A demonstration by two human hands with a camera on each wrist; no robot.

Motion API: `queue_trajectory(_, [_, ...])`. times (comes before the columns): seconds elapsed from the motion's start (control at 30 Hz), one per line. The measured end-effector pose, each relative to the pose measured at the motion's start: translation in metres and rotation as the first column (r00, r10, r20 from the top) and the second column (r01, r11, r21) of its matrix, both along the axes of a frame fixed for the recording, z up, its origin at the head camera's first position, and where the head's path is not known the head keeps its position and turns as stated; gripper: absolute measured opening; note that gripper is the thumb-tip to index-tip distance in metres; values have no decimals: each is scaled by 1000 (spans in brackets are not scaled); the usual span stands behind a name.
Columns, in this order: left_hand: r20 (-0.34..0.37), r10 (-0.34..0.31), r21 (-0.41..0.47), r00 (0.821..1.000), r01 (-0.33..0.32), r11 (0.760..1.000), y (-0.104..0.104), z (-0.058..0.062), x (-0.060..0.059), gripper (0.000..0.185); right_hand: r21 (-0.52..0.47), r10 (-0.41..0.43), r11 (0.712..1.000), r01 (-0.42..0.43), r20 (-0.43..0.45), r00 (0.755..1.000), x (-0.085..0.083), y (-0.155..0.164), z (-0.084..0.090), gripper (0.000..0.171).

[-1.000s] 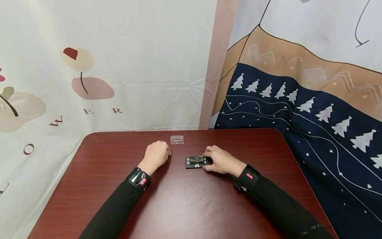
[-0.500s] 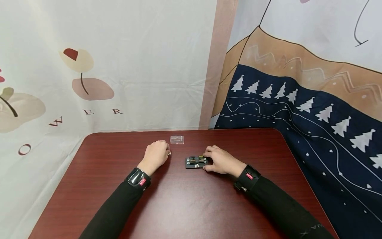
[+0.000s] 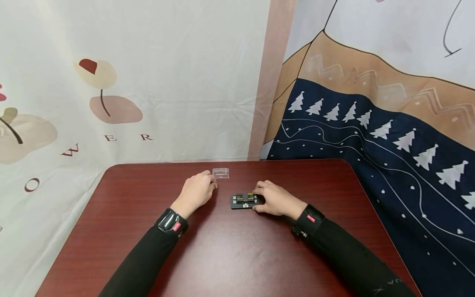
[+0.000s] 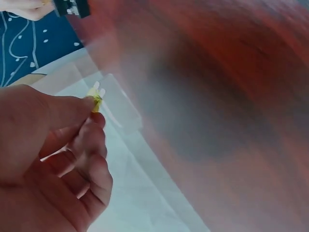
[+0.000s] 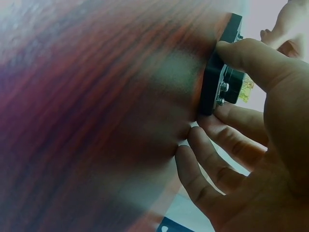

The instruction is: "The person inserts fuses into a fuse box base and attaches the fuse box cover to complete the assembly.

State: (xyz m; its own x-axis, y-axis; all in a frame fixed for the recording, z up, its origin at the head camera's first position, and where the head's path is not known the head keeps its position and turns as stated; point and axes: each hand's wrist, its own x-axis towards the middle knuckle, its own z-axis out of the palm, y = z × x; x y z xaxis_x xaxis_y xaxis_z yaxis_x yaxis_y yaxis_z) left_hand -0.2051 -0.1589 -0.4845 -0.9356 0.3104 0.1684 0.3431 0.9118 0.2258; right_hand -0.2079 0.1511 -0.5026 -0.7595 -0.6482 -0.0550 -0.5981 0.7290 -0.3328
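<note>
My left hand (image 3: pixel 196 190) is above the table's back half, beside a clear plastic cover (image 3: pixel 221 173). Between thumb and forefinger it pinches a small yellow blade fuse (image 4: pixel 97 95), its two metal prongs pointing up in the left wrist view. Right of it, my right hand (image 3: pixel 276 199) grips the right end of a flat black fuse block (image 3: pixel 243 201), thumb on the near edge and fingers on the far one. Another yellow fuse (image 5: pixel 247 89) shows on the block in the right wrist view. Screws (image 5: pixel 224 87) sit along the block's top.
The reddish-brown wooden table (image 3: pixel 237 255) ends just behind the clear cover. A pale printed curtain (image 3: pixel 185 103) hangs behind it, and a dark blue cloth with white trees (image 3: pixel 334 136) hangs at the right.
My left hand has moved slightly forward and to the right, closer to the clear cover. The right hand and the fuse block have stayed in place.
</note>
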Motion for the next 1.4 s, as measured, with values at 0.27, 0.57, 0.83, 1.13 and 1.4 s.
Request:
queue_trajectory(0.27, [-64, -97, 28, 993, 99, 995, 17, 20, 8, 10, 4, 3, 1000, -3, 5, 1000, -1, 0, 3, 52])
queue_trajectory(0.57, [-71, -159, 34, 985, 162, 986, 40, 31, 14, 9, -7, 10, 1000, -10, -7, 1000, -4, 1, 2, 49])
queue_trajectory(0.83, [-35, -182, 22, 983, 183, 983, 54, 25, 14, 9, -11, 6, 1000, -6, -9, 1000, -4, -1, 0, 45])
queue_trajectory(1.13, [-22, -185, 1, 982, 186, 983, 62, 14, 14, 10, -19, 5, 1000, -5, 4, 1000, -2, -2, 1, 45])
queue_trajectory(1.4, [8, -184, -14, 983, 184, 983, 65, 7, 12, 9, -25, 12, 1000, -12, -11, 1000, -1, -1, -2, 44])
